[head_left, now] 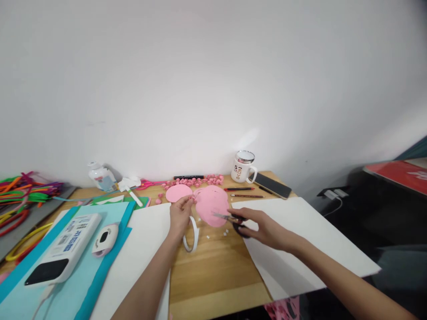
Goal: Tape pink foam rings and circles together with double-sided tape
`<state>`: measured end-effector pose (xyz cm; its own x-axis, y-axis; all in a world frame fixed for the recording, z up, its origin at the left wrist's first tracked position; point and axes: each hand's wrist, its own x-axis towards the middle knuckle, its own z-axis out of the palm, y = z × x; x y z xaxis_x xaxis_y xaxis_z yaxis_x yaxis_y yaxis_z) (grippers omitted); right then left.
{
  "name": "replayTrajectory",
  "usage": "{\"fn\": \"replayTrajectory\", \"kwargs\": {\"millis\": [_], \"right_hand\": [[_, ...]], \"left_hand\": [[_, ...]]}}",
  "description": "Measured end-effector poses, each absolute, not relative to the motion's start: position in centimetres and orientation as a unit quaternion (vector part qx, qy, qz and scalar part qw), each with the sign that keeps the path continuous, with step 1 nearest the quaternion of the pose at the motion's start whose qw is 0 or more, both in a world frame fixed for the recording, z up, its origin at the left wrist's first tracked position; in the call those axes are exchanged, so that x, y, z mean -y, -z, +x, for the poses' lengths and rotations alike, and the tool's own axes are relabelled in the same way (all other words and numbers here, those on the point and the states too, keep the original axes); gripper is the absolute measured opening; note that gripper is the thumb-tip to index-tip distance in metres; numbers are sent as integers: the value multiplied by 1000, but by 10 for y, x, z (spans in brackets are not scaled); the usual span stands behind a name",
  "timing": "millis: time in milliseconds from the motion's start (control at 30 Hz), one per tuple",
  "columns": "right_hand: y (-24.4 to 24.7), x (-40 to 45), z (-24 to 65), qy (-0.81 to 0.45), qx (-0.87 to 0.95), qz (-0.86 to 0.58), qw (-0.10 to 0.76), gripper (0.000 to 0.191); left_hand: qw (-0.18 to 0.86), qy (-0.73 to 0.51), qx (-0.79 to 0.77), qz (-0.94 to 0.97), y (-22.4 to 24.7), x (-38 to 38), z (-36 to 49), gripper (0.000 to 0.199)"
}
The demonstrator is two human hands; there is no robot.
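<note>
- Head view: the pink disc [179, 193] lies on the table [216, 266], its outline round, so I judge its cutting done.
- My left hand [181, 216] is pinched closed, seemingly on the near-left edge of the larger cutout [211, 208]; a white loop [195, 240] sits just below.
- White bits [226, 232] suggest some snipping is done.
- My right hand [260, 224] grips scissors [238, 229], blades over the cutout; its work looks unfinished.
</note>
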<state>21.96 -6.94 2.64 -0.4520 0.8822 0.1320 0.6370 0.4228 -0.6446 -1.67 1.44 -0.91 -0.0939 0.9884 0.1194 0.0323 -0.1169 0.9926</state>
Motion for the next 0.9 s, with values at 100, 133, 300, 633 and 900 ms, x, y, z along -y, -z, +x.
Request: {"fn": "replayTrajectory", "kwargs": {"millis": [100,133,300,633,900], "right_hand": [[-33,75,194,-282,823,-437,228,66],[-33,75,187,-279,828,-432,223,65],[-26,68,167,-247,848,-427,196,56],[-34,63,155,-254,864,-407,155,55],[-31,62,155,-258,863,-406,155,48]], "left_hand": [[448,-546,-498,503,8,-14,-16,25],[452,-547,-498,499,8,-14,-16,25],[465,-546,-493,492,9,-15,-16,25],[442,-533,-485,534,14,-16,-15,25],[451,-525,-480,540,17,-17,-15,31]]}}
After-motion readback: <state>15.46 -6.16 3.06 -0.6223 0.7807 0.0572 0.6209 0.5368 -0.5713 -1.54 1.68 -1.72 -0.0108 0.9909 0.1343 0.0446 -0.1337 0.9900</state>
